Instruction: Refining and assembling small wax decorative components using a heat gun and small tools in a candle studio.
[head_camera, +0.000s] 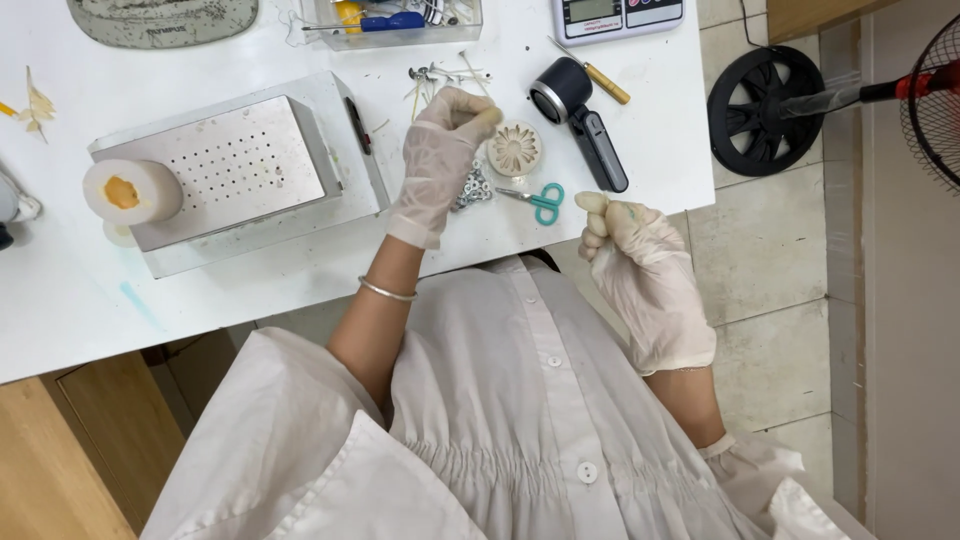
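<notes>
Both my hands wear thin pale gloves. My left hand hovers over the white table, fingers bent, its fingertips pinched close to a round cream flower-shaped piece. Whether it holds something small I cannot tell. My right hand is raised off the table's front edge, fingers curled in a loose fist; nothing shows in it. A pile of small metal bits lies under my left hand. Thin sticks with metal tabs lie just beyond it.
Small teal scissors lie beside the flower piece. A black hand tool, a perforated metal box with a white cylinder, a scale and a clear tray are on the table. A fan stands right.
</notes>
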